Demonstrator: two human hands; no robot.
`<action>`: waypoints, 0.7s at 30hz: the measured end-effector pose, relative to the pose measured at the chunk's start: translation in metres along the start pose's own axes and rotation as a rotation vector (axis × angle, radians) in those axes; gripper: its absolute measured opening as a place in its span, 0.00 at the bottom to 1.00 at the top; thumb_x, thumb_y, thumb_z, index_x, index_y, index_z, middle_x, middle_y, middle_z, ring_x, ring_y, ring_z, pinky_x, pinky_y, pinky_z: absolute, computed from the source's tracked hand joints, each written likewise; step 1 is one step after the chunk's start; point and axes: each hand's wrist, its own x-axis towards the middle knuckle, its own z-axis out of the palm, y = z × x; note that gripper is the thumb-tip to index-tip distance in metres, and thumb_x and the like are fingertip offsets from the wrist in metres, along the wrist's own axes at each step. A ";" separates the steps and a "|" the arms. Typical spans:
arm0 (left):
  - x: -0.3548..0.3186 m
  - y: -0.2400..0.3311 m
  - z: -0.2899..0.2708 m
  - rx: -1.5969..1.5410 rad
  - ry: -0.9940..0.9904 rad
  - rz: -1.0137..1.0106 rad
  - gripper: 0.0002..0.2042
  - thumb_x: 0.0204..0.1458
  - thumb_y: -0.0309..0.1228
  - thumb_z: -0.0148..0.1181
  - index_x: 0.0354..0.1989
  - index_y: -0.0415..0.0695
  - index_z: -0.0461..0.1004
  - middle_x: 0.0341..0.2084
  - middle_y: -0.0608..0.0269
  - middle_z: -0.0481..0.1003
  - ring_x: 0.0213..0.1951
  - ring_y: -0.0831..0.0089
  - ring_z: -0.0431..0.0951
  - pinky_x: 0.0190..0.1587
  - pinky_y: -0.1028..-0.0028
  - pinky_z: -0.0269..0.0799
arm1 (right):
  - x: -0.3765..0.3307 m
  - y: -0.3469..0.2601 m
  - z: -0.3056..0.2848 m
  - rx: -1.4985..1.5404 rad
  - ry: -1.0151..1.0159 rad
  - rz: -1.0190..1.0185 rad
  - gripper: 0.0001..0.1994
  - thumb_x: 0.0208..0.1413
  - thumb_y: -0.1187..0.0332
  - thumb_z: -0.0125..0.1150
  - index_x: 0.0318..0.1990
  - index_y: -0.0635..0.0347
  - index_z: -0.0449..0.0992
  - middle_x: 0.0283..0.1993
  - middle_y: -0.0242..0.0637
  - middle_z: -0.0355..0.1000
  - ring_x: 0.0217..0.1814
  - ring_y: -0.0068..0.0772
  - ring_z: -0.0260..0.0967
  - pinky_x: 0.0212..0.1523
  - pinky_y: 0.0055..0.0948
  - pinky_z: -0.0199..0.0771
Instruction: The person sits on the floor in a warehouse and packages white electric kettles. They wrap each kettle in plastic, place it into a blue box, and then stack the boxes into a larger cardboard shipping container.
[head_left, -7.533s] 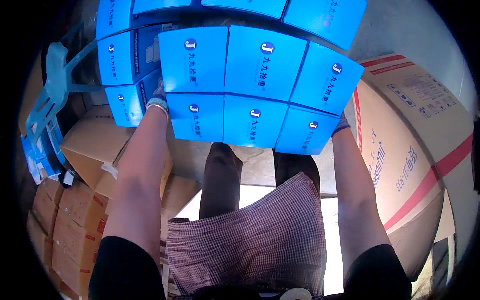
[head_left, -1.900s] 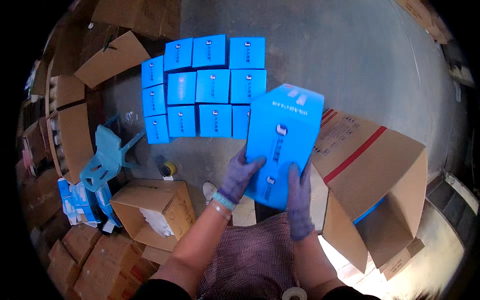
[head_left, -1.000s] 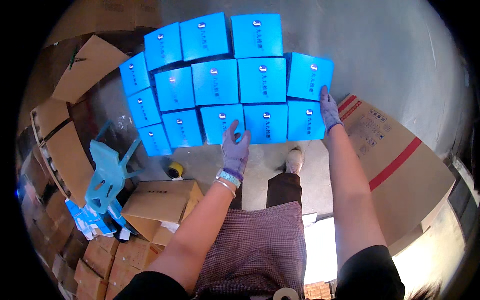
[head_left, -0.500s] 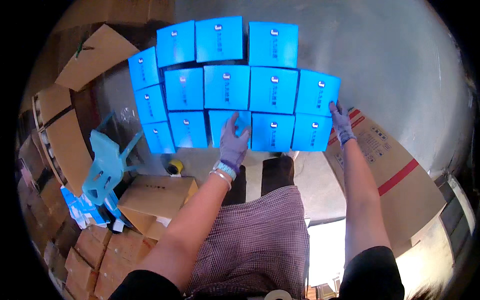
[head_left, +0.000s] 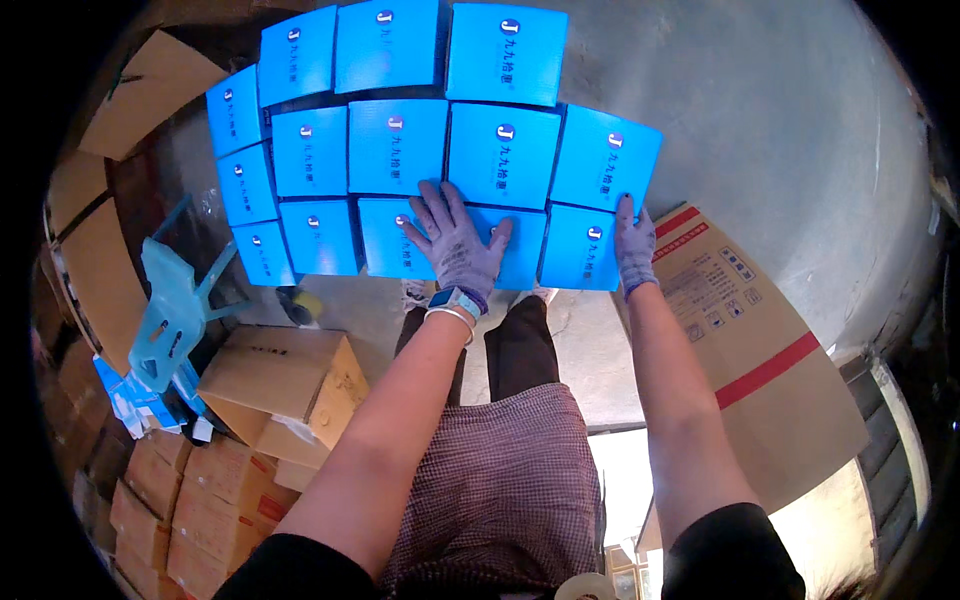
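Note:
Bright blue cardboard boxes [head_left: 396, 150] stand close together in uneven rows in front of me, tops up. My left hand [head_left: 460, 245], in a purple-grey glove, lies with its fingers spread over the near row. It rests across the adjoining edges of two boxes, partly hiding the near box [head_left: 515, 260] under its thumb. My right hand [head_left: 635, 245], gloved too, is against the right side of the group. Its fingers are stretched out along the outer edge of the right-end near box [head_left: 580, 250], touching its corner, not wrapped around it.
A large flat brown carton [head_left: 740, 310] with red stripes lies to the right. On the left are a light-blue plastic stool [head_left: 165, 315], a tape roll [head_left: 300, 306] and an open carton [head_left: 280, 380]. Stacked brown cartons [head_left: 215, 500] fill the lower left. Grey floor [head_left: 740, 120] extends beyond the boxes.
The whole view has shifted, so boxes and stool appear further left and higher. My left hand has moved right across the near row and spread flat. My right hand stays at the right side.

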 end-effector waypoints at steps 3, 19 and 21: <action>-0.008 0.004 0.008 -0.160 0.036 0.031 0.54 0.51 0.63 0.56 0.75 0.34 0.44 0.75 0.36 0.39 0.75 0.37 0.38 0.73 0.41 0.31 | 0.006 0.007 -0.008 0.051 -0.023 0.027 0.39 0.59 0.35 0.54 0.61 0.65 0.71 0.52 0.51 0.76 0.53 0.46 0.74 0.58 0.43 0.72; 0.007 0.025 -0.001 -0.571 0.226 -0.203 0.40 0.49 0.40 0.71 0.70 0.39 0.60 0.58 0.44 0.64 0.60 0.47 0.66 0.60 0.56 0.68 | 0.026 0.025 -0.045 0.456 -0.191 0.067 0.34 0.59 0.44 0.64 0.58 0.68 0.73 0.51 0.44 0.77 0.51 0.32 0.73 0.53 0.33 0.74; -0.001 0.027 0.002 -0.376 0.217 -0.236 0.40 0.51 0.42 0.69 0.71 0.40 0.58 0.61 0.42 0.62 0.61 0.45 0.65 0.60 0.54 0.67 | 0.031 0.033 -0.045 0.388 -0.196 0.055 0.33 0.59 0.44 0.64 0.58 0.69 0.73 0.51 0.44 0.77 0.50 0.32 0.73 0.53 0.33 0.74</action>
